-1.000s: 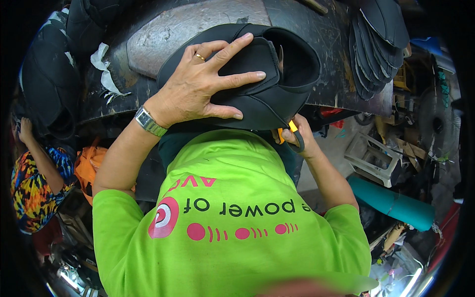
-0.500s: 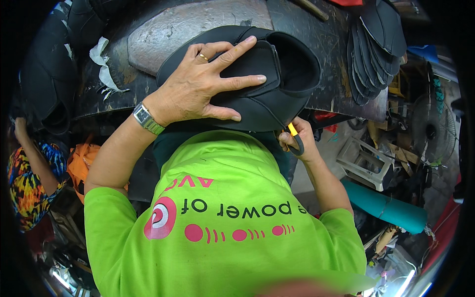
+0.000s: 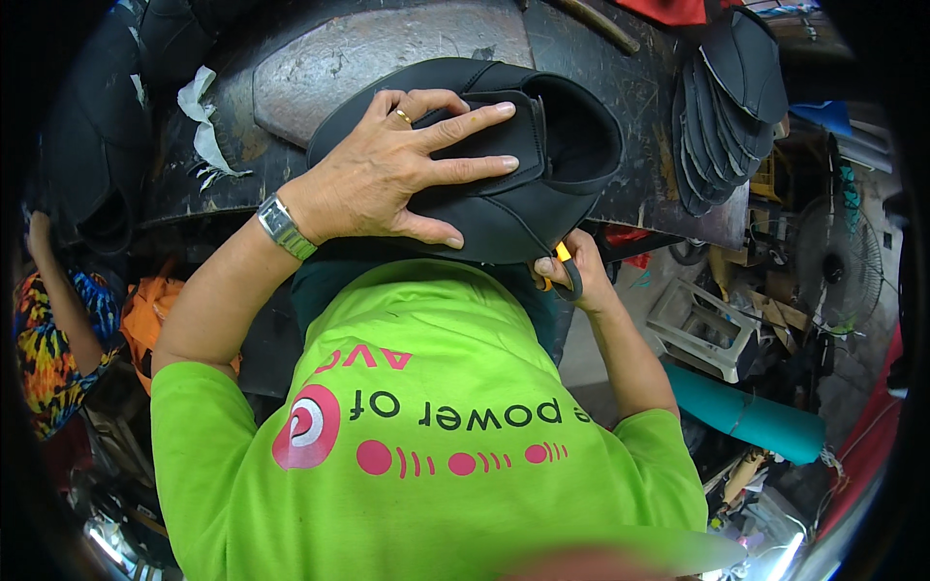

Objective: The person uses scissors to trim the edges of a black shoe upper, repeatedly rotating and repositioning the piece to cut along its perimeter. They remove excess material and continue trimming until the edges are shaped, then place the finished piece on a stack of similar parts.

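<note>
A black shoe upper point(image 3: 504, 221) with a dark opening at its right end rests at the table's near edge. On top of it my left hand point(image 3: 387, 176) lies with fingers spread, pressing it down. Just under its near right edge, my right hand point(image 3: 589, 276) is closed round the black and yellow-orange handles of a pair of scissors point(image 3: 573, 279). The blades are hidden beneath the upper.
A grey metal slab point(image 3: 334, 73) lies on the dark worktable point(image 3: 242, 189), beside a torn white strip point(image 3: 203, 131). Layered black pieces point(image 3: 722, 126) hang over the right edge, black uppers point(image 3: 87, 126) pile at left. Another person's arm point(image 3: 63, 290) shows far left.
The view has shifted slightly. Both hands keep nearly the same places on the upper and the scissors, with the right hand a little further left and lower against its edge.
</note>
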Tool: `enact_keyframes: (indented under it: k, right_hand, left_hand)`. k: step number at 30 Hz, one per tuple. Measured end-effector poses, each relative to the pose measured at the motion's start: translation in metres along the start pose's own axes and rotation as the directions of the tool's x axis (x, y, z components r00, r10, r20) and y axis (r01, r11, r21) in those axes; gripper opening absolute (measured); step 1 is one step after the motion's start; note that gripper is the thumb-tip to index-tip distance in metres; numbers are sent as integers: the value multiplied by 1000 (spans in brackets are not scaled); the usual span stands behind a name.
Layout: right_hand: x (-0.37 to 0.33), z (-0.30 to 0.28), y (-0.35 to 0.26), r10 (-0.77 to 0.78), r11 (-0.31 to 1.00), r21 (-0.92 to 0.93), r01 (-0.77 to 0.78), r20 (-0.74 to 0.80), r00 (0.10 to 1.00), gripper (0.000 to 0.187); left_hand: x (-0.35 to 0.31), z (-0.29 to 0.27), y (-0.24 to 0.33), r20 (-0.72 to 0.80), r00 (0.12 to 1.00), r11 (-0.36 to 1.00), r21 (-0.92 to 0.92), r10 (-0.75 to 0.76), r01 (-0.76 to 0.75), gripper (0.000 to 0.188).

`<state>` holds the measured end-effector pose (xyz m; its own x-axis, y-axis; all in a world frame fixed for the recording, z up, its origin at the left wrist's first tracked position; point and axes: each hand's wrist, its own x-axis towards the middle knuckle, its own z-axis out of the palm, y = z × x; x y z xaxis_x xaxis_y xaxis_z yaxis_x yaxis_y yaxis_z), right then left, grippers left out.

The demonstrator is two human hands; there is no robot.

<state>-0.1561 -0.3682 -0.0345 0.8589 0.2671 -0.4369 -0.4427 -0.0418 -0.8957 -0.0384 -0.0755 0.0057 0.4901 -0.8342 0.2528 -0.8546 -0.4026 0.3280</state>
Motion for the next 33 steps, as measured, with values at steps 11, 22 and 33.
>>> enact_keyframes:
  k: [11,22,33]
  right_hand:
    - [-23,11,-2,42,996,80,-38,-51,998,37]
    - [-12,10,-10,33,999,35,-33,0,999,44]
    - [-16,6,-3,92,993,84,-86,-67,994,42]
  left_hand:
    - [-4,-2,-3,-21,997,997,-41,70,-71,82]
    - [-3,-2,-4,-19,997,995,-64,71,-72,82]
    - [-3,2,-5,-16,997,997,-11,73,-73,86]
